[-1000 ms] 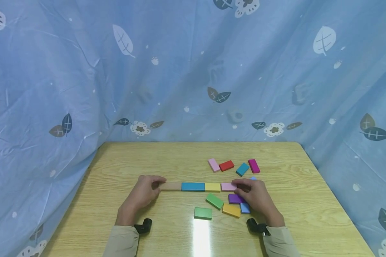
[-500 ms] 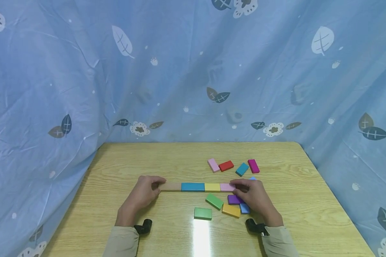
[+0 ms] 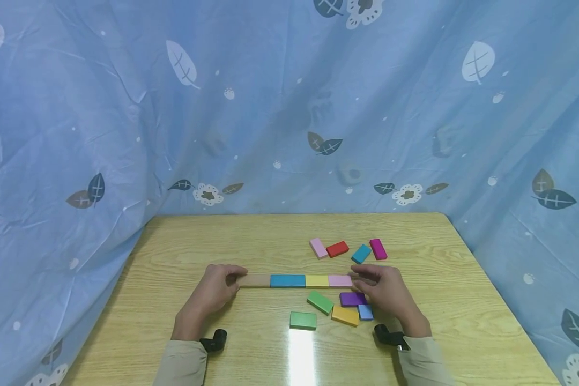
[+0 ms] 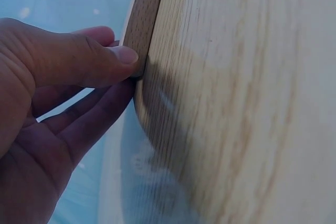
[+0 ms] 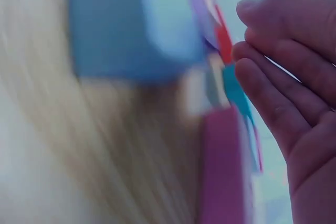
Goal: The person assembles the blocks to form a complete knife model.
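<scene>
A straight row of blocks lies on the wooden table: a tan wooden block (image 3: 254, 281), a blue block (image 3: 288, 281), a yellow block (image 3: 317, 281) and a pink block (image 3: 340, 281) at the right. My left hand (image 3: 214, 289) pinches the tan block's left end, its thumb (image 4: 125, 55) against the block's side in the left wrist view. At the row's other end is my right hand (image 3: 388, 292), fingers extended and thumb apart. In the right wrist view that hand (image 5: 299, 72) holds nothing.
Below the row lie two green blocks (image 3: 303, 320), an orange block (image 3: 345, 316), a purple block (image 3: 352, 299) and a light blue block (image 3: 365, 312). Beyond it are a second pink block (image 3: 319, 248), a red block (image 3: 338, 249), a teal block (image 3: 361, 253) and a magenta block (image 3: 378, 249).
My right hand slid the pink block left against the yellow one, closing the gap, then let go and moved slightly right. My left hand keeps its hold on the tan block.
</scene>
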### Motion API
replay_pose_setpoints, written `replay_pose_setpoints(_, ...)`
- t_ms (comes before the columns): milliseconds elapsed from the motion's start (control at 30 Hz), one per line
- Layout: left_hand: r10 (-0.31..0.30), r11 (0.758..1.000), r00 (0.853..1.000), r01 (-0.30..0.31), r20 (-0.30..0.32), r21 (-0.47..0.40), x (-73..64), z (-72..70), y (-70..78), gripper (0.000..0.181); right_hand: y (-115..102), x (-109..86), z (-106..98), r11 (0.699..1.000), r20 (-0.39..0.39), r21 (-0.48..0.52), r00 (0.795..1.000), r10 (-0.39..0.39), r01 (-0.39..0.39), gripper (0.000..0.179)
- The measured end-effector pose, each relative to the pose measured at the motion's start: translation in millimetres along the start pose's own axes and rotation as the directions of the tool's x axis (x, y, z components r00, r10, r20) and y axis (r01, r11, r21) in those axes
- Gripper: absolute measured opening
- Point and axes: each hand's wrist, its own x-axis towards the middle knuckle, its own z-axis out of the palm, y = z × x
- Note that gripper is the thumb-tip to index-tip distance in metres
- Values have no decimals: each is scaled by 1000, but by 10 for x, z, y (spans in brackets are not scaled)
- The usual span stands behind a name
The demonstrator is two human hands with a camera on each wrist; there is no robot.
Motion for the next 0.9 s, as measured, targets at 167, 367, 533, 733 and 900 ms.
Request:
replay_pose_setpoints(167,-1,1000,1000,1,5,-9,-1,-2,0,35,99,-129,-219,1000,-69,4,998,13,-13,33)
replay_pose_setpoints(367,20,1000,1000,-20,0,-2,-7,-7,-14,35,240,-339,-407,997,-157,-9,985,74,-76,33)
replay_pose_setpoints(533,17,1000,1000,-17,-1,1,-5,-10,-22,35,342,-511,-466,994,-204,-46,975,91,-102,34)
replay_pose_setpoints(733,13,1000,1000,-13,5,0,-1,-2,-26,34,349,-676,-443,976,-174,-103,969,174,-193,38)
replay_pose_setpoints(900,12,1000,1000,-11,6,-10,-1,3,-38,35,330,-717,-384,977,-192,-116,969,153,-177,37)
